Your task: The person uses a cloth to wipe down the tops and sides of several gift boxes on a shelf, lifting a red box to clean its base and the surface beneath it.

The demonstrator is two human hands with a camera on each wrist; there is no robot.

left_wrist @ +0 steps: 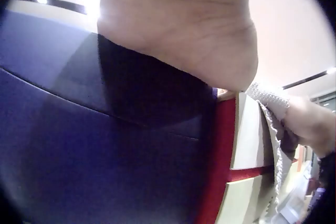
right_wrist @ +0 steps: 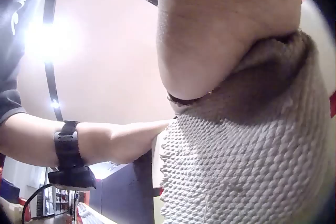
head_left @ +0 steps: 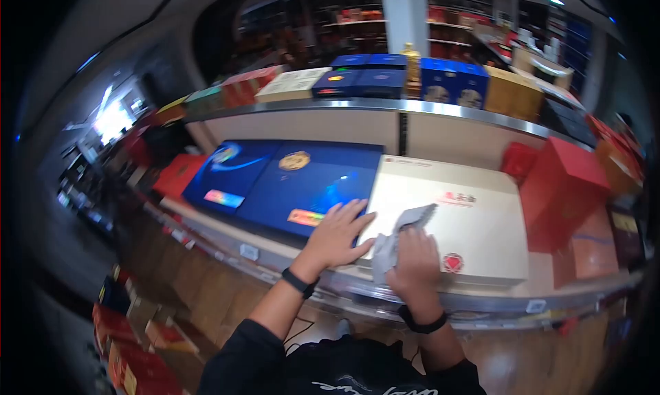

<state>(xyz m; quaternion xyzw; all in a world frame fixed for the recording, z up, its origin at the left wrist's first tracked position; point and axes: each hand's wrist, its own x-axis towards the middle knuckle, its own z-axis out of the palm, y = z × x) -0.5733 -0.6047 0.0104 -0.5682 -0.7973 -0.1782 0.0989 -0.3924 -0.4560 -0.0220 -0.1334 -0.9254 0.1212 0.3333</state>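
My left hand (head_left: 337, 231) lies flat with straight fingers on the near right corner of a large blue gift box (head_left: 302, 183), and its palm (left_wrist: 184, 24) presses on the blue lid (left_wrist: 79, 129). My right hand (head_left: 416, 254) grips a grey textured cloth (head_left: 399, 237) against the near left part of a cream gift box (head_left: 474, 223) with a red seal. The cloth (right_wrist: 247, 161) fills the right wrist view under the palm (right_wrist: 220, 29). In the left wrist view the cloth (left_wrist: 275, 124) hangs over the cream box's red-banded edge (left_wrist: 247, 145).
A second blue box (head_left: 230, 175) lies left of the first. Red boxes (head_left: 564, 189) stand to the right on the shelf (head_left: 481, 302). An upper shelf (head_left: 412, 106) carries blue, cream and gold boxes. More red boxes (head_left: 130, 340) sit low on the left.
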